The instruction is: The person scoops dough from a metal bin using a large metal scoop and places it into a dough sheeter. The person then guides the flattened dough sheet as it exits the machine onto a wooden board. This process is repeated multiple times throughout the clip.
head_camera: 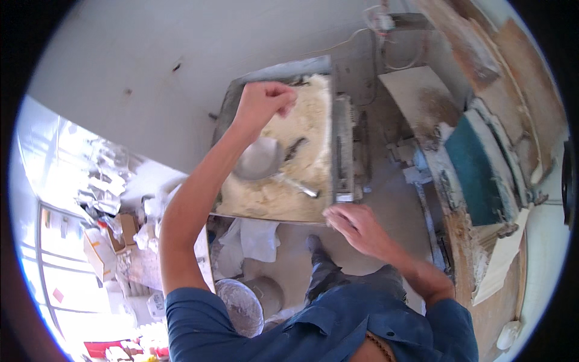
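Observation:
A metal-walled rectangular bin (332, 135) stands in front of me with a pale yellow, crumbly material (312, 117) spread inside. Above its far part is my left hand (268, 103), fingers curled inward; whether anything is pinched between them is hidden. A round metal scoop or ladle (260, 158) with a shiny handle lies on the material, partly behind my left forearm. Beside the scoop is a dark elongated piece or mark (296, 149). My right hand (357, 226) is at the bin's near right corner, fingers bent, fingertips at or very close to the rim; contact is unclear.
A white, residue-coated bucket (239, 305) stands on the floor near my left side. White sacks or cloths (258, 237) lie below the bin's front edge. Along the right runs a worn wooden bench (461, 253) with a teal panel (475, 172). Cluttered boxes (124, 231) sit by the window.

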A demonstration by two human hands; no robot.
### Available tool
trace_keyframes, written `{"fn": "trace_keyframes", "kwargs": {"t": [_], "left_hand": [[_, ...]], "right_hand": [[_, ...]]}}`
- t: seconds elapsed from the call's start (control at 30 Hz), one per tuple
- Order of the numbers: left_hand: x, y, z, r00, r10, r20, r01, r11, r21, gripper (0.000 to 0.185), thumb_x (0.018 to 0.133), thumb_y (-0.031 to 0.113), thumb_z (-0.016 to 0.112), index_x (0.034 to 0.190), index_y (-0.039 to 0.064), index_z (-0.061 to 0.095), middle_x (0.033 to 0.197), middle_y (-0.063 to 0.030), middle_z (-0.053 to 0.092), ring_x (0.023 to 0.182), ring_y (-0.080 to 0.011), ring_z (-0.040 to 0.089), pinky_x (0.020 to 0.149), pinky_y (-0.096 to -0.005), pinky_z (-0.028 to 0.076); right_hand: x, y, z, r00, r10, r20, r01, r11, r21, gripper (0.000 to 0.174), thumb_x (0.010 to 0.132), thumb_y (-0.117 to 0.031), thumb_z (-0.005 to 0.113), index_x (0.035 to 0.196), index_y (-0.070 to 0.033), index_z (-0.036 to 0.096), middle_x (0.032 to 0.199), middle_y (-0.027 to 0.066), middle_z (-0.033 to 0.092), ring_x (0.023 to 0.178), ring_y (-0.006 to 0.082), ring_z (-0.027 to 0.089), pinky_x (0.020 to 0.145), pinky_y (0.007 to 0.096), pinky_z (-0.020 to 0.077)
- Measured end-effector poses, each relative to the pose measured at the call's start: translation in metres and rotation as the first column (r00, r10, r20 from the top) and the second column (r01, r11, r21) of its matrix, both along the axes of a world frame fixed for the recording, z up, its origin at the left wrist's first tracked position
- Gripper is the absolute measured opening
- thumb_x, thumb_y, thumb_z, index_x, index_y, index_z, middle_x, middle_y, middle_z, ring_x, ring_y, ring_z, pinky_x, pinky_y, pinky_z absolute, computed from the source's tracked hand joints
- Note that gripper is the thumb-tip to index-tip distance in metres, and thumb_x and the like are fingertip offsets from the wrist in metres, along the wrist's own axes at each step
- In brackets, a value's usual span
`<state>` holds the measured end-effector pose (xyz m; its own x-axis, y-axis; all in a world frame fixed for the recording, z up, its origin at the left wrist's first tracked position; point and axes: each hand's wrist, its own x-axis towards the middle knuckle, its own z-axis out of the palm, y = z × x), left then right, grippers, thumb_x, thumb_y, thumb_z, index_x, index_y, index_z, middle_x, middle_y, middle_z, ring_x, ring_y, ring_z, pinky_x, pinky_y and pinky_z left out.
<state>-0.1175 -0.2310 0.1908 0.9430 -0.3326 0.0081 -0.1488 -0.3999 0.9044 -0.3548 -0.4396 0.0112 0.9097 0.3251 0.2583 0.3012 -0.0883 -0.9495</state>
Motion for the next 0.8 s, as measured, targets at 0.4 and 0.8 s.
{"fn": "trace_keyframes", "kwargs": {"t": [0.4,0.8], "left_hand": [[-0.035,0.408,-0.275,0.669,0.495,-0.554,-0.670,0.724,-0.163,0.040,0.107,0.031,0.065,0.136,0.004,0.065,0.128,-0.0095,0.069,0.111,-0.0221,0.068,0.094,-0.0402,0.057],[-0.016,0.409,-0.364,0.129,0.484,-0.865,-0.921,0.383,0.077,0.097,0.099,0.075,0.053,0.160,0.002,0.041,0.154,-0.0111,0.054,0.130,-0.0269,0.060,0.107,-0.0432,0.051]], "right_hand": [[0.206,0.194,-0.105,0.986,0.079,-0.145,-0.161,0.287,-0.944,0.039,0.088,-0.013,0.071,0.119,0.009,0.061,0.098,0.0240,0.071,0.087,0.0353,0.073,0.076,0.0496,0.0588],[0.301,0.264,-0.112,0.541,0.022,-0.840,-0.176,0.981,-0.088,0.030,0.097,-0.030,0.071,0.101,0.000,0.072,0.073,0.0094,0.067,0.059,0.0207,0.066,0.050,0.0387,0.0549]]}}
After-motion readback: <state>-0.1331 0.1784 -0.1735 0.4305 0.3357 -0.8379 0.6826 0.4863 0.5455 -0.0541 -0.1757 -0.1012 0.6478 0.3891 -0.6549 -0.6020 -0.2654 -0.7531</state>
